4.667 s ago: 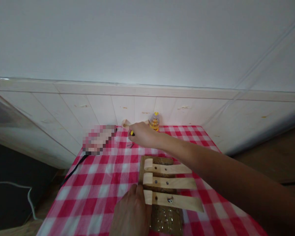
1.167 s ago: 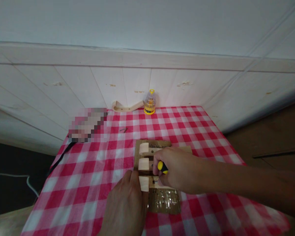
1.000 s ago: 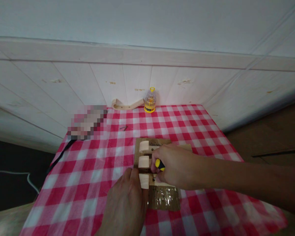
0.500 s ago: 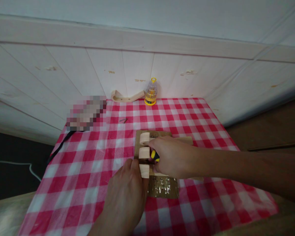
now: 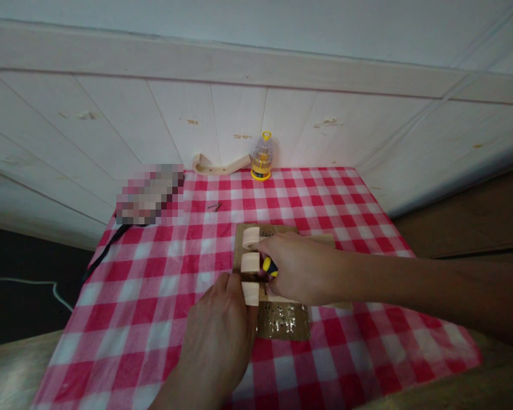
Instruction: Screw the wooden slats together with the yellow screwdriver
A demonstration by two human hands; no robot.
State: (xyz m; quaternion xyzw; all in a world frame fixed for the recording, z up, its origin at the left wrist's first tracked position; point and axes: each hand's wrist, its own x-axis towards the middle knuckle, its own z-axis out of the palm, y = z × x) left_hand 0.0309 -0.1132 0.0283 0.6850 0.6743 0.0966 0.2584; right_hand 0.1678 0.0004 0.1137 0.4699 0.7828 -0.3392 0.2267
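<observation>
Three pale wooden hooks lie side by side across a brown cardboard piece (image 5: 284,323) covered with shiny tape. Their curved ends point left: a far hook (image 5: 251,237), a middle hook (image 5: 250,262) and a near hook (image 5: 251,294). My left hand (image 5: 220,324) is closed on the curved end of the near hook, its fingertips partly hidden. My right hand (image 5: 301,267) is wrapped round a small screwdriver (image 5: 269,266) with a yellow and black handle, just above the hooks. The screwdriver's tip is hidden behind the hand.
Another wooden hook (image 5: 222,169) leans by the wall at the table's back. Beside it stands a clear and yellow screwdriver case (image 5: 262,159). Small dark screws (image 5: 215,206) lie on the checked tablecloth (image 5: 154,273). A blurred-out object (image 5: 149,196) with a black strap lies back left.
The whole view has shifted very slightly, so things sit a little higher. Both hands keep their hold and place, with the right hand's grip on the screwdriver turned slightly at most.
</observation>
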